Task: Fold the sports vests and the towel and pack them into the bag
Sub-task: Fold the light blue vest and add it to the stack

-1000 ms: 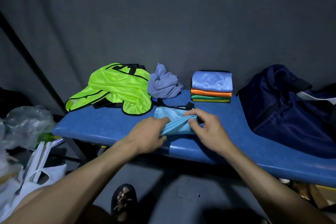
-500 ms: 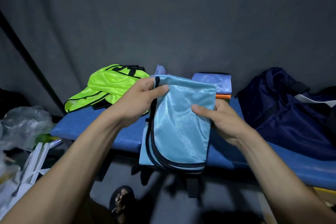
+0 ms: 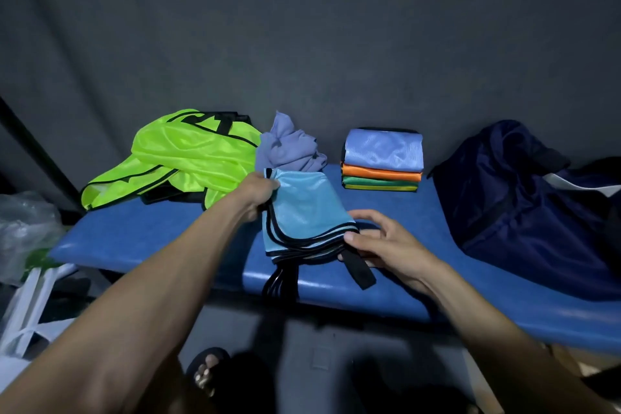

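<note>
Head view: light blue vest [image 3: 304,212], half-folded, lies on blue bench [image 3: 151,239] near its front edge, black straps [image 3: 361,270] dangling off toward the person. Left hand [image 3: 257,193] pinches the vest's far left corner, thumb on top. Right hand [image 3: 386,242] grips the near right hem where the black trim stacks up, fingers curled loosely round it. Behind the vest: crumpled lilac towel [image 3: 289,148], unfolded, touching or just behind the vest's far edge. Left of the towel: neon green vest [image 3: 188,155], unfolded heap. Right of the towel: folded stack [image 3: 383,160], periwinkle over orange, green, yellow. Navy bag [image 3: 524,198] at the bench's right end, well apart from the blue vest; can't tell if it's open. Step in hand, as I judge it: squaring up this vest for the last fold. To do well: tuck the loose straps inside first, line the trim edges up, lay flat on the bench, fold to match the stack's footprint. Risk: slick mesh slides, layers fan out. Task roughly midway; green vest, towel and packing not yet done.
</note>
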`<state>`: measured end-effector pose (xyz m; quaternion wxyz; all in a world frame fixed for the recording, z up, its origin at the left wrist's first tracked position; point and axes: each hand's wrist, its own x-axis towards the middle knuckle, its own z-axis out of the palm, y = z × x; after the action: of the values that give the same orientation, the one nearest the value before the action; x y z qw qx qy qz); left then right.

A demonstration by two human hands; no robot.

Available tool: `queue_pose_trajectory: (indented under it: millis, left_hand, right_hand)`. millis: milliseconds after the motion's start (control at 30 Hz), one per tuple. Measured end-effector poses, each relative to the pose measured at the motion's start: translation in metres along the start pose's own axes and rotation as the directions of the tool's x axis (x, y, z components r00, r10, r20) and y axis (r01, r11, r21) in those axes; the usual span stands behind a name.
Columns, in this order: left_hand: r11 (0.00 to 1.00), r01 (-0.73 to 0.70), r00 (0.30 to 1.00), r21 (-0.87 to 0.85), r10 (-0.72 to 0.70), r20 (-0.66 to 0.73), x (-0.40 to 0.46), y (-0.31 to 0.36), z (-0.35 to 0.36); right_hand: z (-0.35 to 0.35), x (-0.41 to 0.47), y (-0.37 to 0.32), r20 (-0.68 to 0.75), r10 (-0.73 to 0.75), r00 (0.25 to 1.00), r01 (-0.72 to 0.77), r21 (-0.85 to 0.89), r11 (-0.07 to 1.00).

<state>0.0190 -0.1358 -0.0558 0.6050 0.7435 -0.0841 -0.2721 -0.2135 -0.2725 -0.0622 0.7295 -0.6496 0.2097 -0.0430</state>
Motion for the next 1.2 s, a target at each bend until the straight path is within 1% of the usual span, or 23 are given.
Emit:
queue_pose_trajectory:
  millis: [67,133,200,367,467,567,667,733,767,800,867,900,933,967,1000,1033,1067,1100,1133,1200]
  left_hand:
    - [1.0,0.019,1.0,-0.003,-0.019,0.019,0.003,-0.003,0.002]
    - [0.999,0.031,0.999,-0.026,-0.029,0.042,0.003,-0.006,0.005]
    - [0.999,0.029,0.998,-0.039,-0.027,0.056,0.003,-0.006,0.008]
    - [1.0,0.006,1.0,-0.006,-0.006,0.021,0.001,-0.006,0.014]
    - [1.0,0.006,1.0,0.006,-0.006,0.022,0.003,-0.007,0.014]
    - [0.997,-0.025,0.999,0.075,0.024,0.025,0.009,-0.008,0.013]
    - [0.97,-0.114,0.993,0.214,0.11,0.031,0.015,-0.009,0.014]
    - [0.918,-0.188,0.982,0.35,0.183,0.049,0.017,-0.008,0.014]
    - [0.872,-0.215,0.976,0.439,0.209,0.063,0.018,-0.006,0.014]
    - [0.808,-0.23,0.971,0.543,0.225,0.076,0.017,-0.003,0.013]
    - [0.619,-0.251,0.956,0.744,0.278,0.092,0.014,0.002,0.01]
    - [0.517,-0.28,0.934,0.809,0.34,0.106,0.012,0.004,0.008]
    - [0.447,-0.337,0.894,0.829,0.427,0.133,0.007,0.006,0.008]
    - [0.417,-0.428,0.84,0.802,0.51,0.184,-0.003,0.009,0.01]
    - [0.405,-0.546,0.78,0.733,0.565,0.269,-0.015,0.013,0.014]
    - [0.418,-0.653,0.727,0.631,0.58,0.368,-0.027,0.016,0.019]
    - [0.447,-0.716,0.693,0.536,0.548,0.469,-0.041,0.018,0.024]
    - [0.471,-0.744,0.667,0.473,0.488,0.563,-0.052,0.018,0.029]
    - [0.479,-0.76,0.64,0.439,0.43,0.637,-0.059,0.015,0.032]
    - [0.467,-0.755,0.627,0.46,0.31,0.714,-0.067,0.005,0.034]
  right_hand:
    - [-0.005,-0.001,0.007,-0.018,-0.065,0.998,0.063,-0.088,0.994]
    - [-0.007,-0.001,0.01,-0.005,-0.093,0.996,0.091,-0.162,0.983]
    - [-0.008,0.001,0.011,0.003,-0.105,0.994,0.103,-0.188,0.977]
    - [-0.01,0.004,0.016,0.007,-0.134,0.991,0.132,-0.226,0.965]
    - [-0.012,0.004,0.019,0.001,-0.175,0.985,0.168,-0.284,0.944]
    - [-0.014,0.005,0.022,-0.016,-0.249,0.968,0.23,-0.333,0.915]
    - [-0.019,0.003,0.025,-0.02,-0.301,0.953,0.26,-0.451,0.854]
    - [-0.019,0.0,0.028,-0.018,-0.321,0.947,0.263,-0.529,0.807]
    - [-0.019,-0.001,0.028,-0.023,-0.328,0.944,0.262,-0.548,0.794]
    - [-0.018,-0.001,0.028,-0.029,-0.333,0.942,0.259,-0.566,0.782]
    - [-0.018,-0.004,0.026,-0.025,-0.342,0.939,0.253,-0.625,0.739]
    - [-0.018,-0.006,0.023,-0.009,-0.353,0.936,0.259,-0.66,0.705]
    - [-0.019,-0.01,0.021,0.014,-0.365,0.931,0.27,-0.699,0.662]
    - [-0.02,-0.015,0.017,0.046,-0.372,0.927,0.281,-0.742,0.608]
    - [-0.021,-0.022,0.014,0.083,-0.37,0.925,0.289,-0.786,0.546]
    - [-0.021,-0.029,0.011,0.125,-0.356,0.926,0.293,-0.833,0.469]
    - [-0.02,-0.036,0.009,0.169,-0.334,0.927,0.293,-0.883,0.367]
    - [-0.019,-0.042,0.01,0.216,-0.314,0.925,0.298,-0.924,0.24]
    - [-0.017,-0.047,0.014,0.265,-0.303,0.916,0.309,-0.945,0.108]
    - [-0.012,-0.051,0.027,0.353,-0.3,0.886,0.337,-0.936,-0.107]
